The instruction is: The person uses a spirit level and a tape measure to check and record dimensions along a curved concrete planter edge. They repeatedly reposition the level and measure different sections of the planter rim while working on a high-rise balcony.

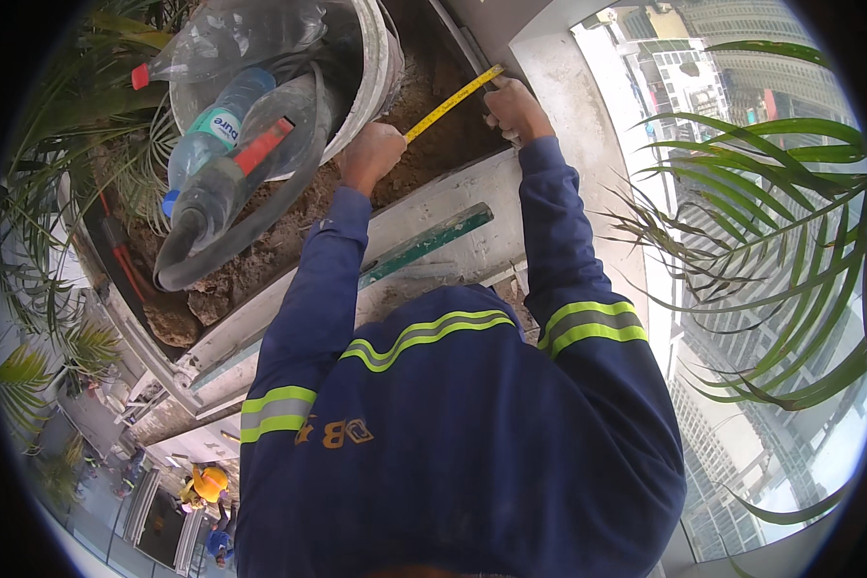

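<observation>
A yellow tape measure (453,104) is stretched taut across the brown soil of a planter, slanting up to the right. My left hand (371,156) is closed round its lower end; the tape's case, if there, is hidden in the fingers. At the upper end, against the light wall edge, my right hand (518,111) is closed with its fingertips at the tape. Left of my left hand stands a whitish bucket (383,67) holding clear plastic bottles, among them a blue-capped bottle (223,125), and a grey hose (260,231).
A green bar (429,243) lies on the planter's pale ledge (462,188) before me. Palm fronds hang at left and right (761,241). Beyond the right-hand wall are tall buildings, seen far below. A person in orange (208,482) is at the lower left, far down.
</observation>
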Demonstrator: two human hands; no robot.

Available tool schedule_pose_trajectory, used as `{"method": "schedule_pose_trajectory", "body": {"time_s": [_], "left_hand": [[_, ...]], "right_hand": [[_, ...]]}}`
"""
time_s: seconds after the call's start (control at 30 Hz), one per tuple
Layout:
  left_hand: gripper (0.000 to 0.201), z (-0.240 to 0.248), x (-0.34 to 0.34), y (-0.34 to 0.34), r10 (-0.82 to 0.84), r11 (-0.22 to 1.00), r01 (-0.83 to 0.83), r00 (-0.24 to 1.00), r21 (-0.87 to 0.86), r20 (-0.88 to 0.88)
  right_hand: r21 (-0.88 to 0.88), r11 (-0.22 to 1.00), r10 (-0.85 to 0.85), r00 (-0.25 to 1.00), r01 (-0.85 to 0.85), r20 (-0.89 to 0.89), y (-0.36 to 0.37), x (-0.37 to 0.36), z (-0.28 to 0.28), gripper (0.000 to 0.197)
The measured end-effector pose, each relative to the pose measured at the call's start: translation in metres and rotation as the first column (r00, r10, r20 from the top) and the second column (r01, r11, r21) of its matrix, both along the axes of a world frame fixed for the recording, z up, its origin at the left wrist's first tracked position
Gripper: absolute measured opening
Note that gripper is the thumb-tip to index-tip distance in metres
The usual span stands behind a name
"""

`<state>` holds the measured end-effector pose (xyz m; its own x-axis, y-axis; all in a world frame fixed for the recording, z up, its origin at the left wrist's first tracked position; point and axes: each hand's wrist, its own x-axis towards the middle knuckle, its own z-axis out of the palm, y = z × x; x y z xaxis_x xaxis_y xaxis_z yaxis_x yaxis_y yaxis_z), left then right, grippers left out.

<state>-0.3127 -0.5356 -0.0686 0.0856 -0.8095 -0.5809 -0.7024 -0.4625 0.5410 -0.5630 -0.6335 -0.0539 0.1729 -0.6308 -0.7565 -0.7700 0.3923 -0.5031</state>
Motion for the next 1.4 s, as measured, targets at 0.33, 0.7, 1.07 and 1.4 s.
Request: {"method": "schedule_pose_trajectory", "body": {"time_s": [0.33,0.7,1.07,1.4], "left_hand": [[0.022,-0.008,0.002,0.0,0.1,0.994,-0.102,0.994,-0.038,-0.053],[0.03,0.01,-0.02,-0.007,-0.178,0.983,0.18,0.954,0.013,0.243],[0.039,0.027,-0.021,-0.013,-0.204,0.975,0.174,0.951,0.141,0.231],[0.04,0.026,-0.021,-0.012,-0.189,0.974,0.151,0.953,0.17,0.235]], "right_hand": [[-0.042,0.997,-0.066,0.994,0.062,-0.082,0.005,0.007,-0.004,0.027],[-0.192,0.981,-0.011,0.999,0.019,0.041,0.141,-0.056,0.071,0.022],[-0.089,0.923,-0.353,0.915,0.375,0.197,0.142,-0.059,0.075,0.038],[-0.077,0.934,-0.333,0.93,0.348,0.152,0.137,-0.054,0.084,0.04]]}}
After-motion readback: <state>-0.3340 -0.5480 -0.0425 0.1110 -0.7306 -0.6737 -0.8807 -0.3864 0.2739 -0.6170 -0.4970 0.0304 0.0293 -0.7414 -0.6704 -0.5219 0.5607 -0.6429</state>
